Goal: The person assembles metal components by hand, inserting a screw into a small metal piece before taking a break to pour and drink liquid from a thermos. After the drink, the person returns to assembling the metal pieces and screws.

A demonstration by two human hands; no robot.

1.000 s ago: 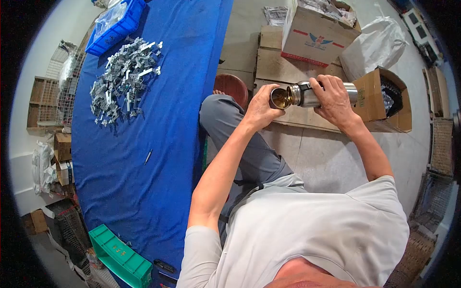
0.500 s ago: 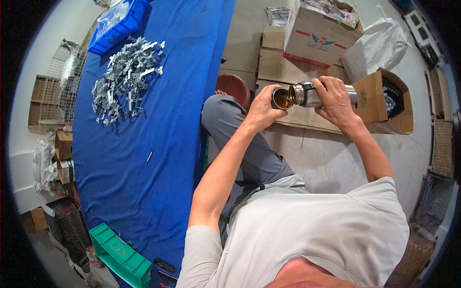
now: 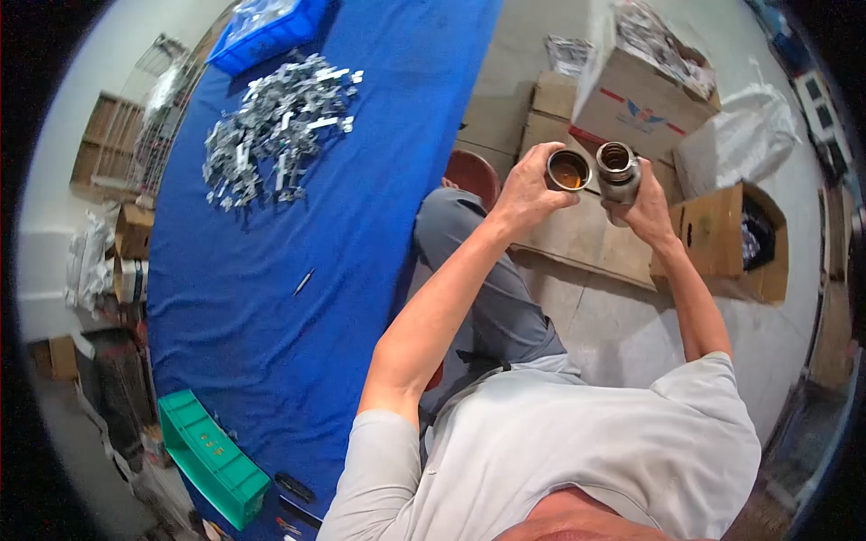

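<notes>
My left hand (image 3: 530, 194) is wrapped round a metal cup (image 3: 569, 169), with amber-brown liquid inside it. Just to the right, my right hand (image 3: 651, 207) grips a steel thermos flask (image 3: 619, 187) round its body. The flask's uncapped mouth faces up towards me, and its inside looks dark. A small gap separates the cup's rim from the flask. Both are held out over a wooden pallet (image 3: 559, 221), away from the blue-covered table.
A pile of metal parts (image 3: 275, 131), a pen-like tool (image 3: 304, 282), a blue crate (image 3: 271, 36) and a green bin (image 3: 212, 460) are on the blue cloth (image 3: 271, 352). Cartons (image 3: 640, 108) and an open box (image 3: 713, 234) stand right. A round stool (image 3: 473, 177) is beside the table.
The thermos flask has swung from lying sideways at the cup's rim to mouth-up, apart from the cup. Both hands now appear slightly further right, and the whole view has shifted.
</notes>
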